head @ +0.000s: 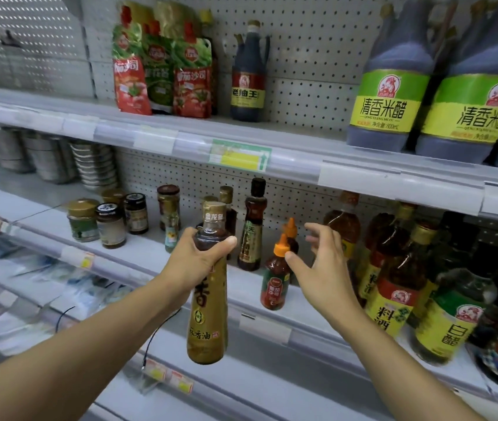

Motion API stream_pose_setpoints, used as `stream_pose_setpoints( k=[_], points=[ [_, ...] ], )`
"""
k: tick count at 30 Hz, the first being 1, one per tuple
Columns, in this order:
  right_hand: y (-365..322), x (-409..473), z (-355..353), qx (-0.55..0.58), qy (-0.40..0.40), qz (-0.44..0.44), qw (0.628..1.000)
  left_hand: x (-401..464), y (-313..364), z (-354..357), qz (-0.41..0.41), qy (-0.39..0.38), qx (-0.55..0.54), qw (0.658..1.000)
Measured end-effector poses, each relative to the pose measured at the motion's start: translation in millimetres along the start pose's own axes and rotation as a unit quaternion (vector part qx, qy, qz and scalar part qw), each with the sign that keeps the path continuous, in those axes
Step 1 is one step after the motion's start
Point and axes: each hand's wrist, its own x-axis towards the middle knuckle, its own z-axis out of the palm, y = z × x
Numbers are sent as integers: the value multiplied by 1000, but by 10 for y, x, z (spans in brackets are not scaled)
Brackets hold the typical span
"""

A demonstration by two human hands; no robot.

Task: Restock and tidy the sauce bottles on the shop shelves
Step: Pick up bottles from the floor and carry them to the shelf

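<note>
Head view shows the left hand (pixel 194 262) gripping a gold oil bottle (pixel 208 299) by its neck before the middle shelf (pixel 138 253), while the right hand (pixel 322 265), spread and empty, nears the ketchup bottle (pixel 275 281), likely to clear a slot for placing.

Lots of readable labels here. The big vinegar jug (pixel 390 95) up top says 清香米醋, QING XIANG MI CU, 净合量:800mL. The dark bottle (pixel 247 77) has 老抽王. A red pouch (pixel 192 83) reads 番茄沙司. On the middle shelf, one bottle (pixel 389 299) says 料酒, another (pixel 451 317) 白醋. The gold bottle (pixel 208 287) shows 金龙鱼 on its neck.
</note>
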Motion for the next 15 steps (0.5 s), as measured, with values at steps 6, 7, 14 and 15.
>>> stream_pose_setpoints(
  k=[6, 7, 14, 15],
  points=[
    [-141, 196, 616, 55, -63, 47, 995, 208, -35, -395, -10, -3, -22, 1000],
    [-161, 269, 701, 56, -64, 66, 994, 257, -44, -459, -11, -8, -20, 1000],
    [-212, 985, 1174, -8, -49, 210, 977, 658, -95, -769, -12, -37, -23, 999],
    [-161, 1092, 1254, 7, -41, 224, 974, 724, -112, -811, -13, -41, -27, 999]
  ],
)
